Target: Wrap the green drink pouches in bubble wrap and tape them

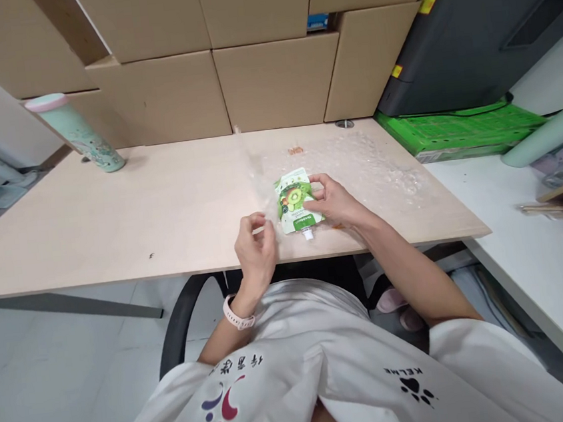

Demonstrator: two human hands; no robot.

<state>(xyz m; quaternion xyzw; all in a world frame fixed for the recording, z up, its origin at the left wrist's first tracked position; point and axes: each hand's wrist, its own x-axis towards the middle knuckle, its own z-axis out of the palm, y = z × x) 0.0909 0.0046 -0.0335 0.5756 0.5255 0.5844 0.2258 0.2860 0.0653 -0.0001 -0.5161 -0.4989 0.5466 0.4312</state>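
A green and white spout pouch (292, 200) with a kiwi picture lies over a sheet of clear plastic wrap (357, 163), its white cap towards me. My right hand (335, 200) grips the pouch by its right side, thumb on the front and fingers behind. Just left of the pouch, my left hand (256, 244) has its fingers curled together in a pinch at the wrap's left edge. The wrap is crinkled, spreads to the right across the desk and stands up a little at its far left corner.
Cardboard boxes (278, 84) are stacked along the back of the wooden desk (161, 210). A mint tumbler (77, 135) stands at the back left. At the right are a green box (464, 131), a dark machine (484, 28) and a white side table (526, 239).
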